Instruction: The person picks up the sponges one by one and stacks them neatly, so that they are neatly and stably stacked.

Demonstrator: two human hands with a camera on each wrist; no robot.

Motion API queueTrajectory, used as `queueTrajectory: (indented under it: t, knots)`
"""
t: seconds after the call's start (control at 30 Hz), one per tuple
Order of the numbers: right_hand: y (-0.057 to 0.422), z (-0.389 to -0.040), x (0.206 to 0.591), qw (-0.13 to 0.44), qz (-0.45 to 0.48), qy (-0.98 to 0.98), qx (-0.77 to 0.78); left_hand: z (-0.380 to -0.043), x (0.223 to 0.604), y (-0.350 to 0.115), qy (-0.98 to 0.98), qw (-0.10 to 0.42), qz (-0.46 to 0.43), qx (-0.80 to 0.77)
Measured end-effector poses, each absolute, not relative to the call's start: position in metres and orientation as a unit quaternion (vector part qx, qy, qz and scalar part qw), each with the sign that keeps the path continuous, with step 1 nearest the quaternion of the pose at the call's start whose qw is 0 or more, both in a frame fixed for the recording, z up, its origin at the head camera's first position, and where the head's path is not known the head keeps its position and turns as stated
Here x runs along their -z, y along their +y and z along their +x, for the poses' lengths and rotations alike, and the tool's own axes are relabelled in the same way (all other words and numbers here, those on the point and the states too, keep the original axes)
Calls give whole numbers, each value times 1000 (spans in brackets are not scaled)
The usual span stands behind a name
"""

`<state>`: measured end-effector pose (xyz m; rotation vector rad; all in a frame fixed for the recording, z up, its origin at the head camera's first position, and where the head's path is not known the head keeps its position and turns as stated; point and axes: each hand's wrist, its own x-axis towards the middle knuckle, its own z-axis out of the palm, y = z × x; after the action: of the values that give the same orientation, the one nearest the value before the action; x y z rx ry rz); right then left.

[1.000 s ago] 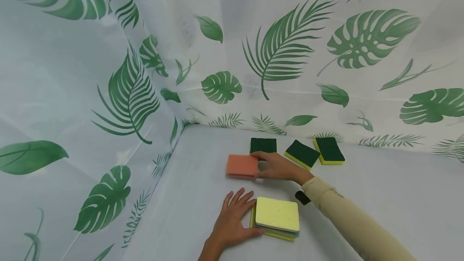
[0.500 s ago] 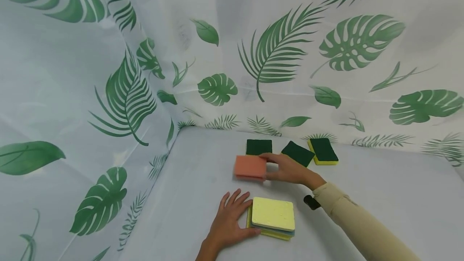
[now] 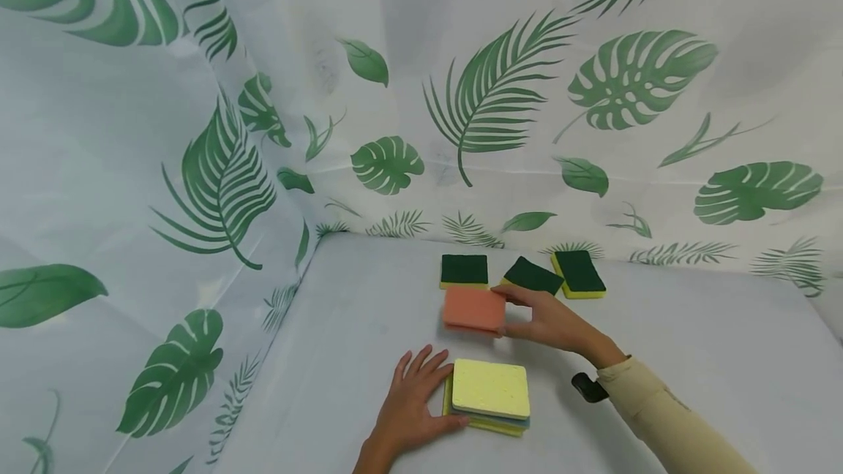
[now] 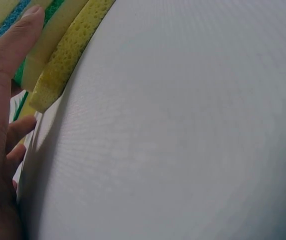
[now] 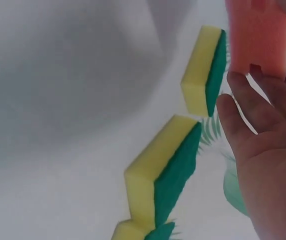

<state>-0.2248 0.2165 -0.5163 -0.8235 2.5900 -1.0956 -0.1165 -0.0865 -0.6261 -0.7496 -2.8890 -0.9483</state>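
Observation:
My right hand (image 3: pixel 553 320) pinches a coral-coloured sponge (image 3: pixel 474 309) at its right end, thumb on the near side and fingers on the far side. In the right wrist view small notches show in this coral sponge (image 5: pixel 259 40). Below it in the head view lies a stack of sponges (image 3: pixel 490 388), a pale yellow one on top. Spread beside that stack, my left hand (image 3: pixel 413 404) has its thumb along the near edge and its index fingertip at the left corner. Blue and green scouring layers show between the yellow sponges (image 4: pixel 58 65) in the left wrist view.
Along the back, three yellow sponges with dark green tops lie in a row: a left one (image 3: pixel 464 269), a tilted middle one (image 3: pixel 533 276) and a right one (image 3: pixel 579 273). Leaf-patterned sheeting (image 3: pixel 408 79) rises behind and at the left of the white surface (image 3: pixel 356 298).
My right hand has carried the coral sponge to the right, toward above the stack, and slightly nearer. The left hand stays at the stack. The head view has shifted slightly.

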Motion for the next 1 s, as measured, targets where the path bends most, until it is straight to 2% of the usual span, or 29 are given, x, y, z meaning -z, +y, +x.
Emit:
queueTrajectory:
  t: [0.43,1.0]
  knots:
    - [230,-195,506,80,-269,877,391,-114,627,-86,-920,2,-233,316]
    - [234,-147,491,59,-281,876,387,-114,631,-85,-918,27,-244,312]
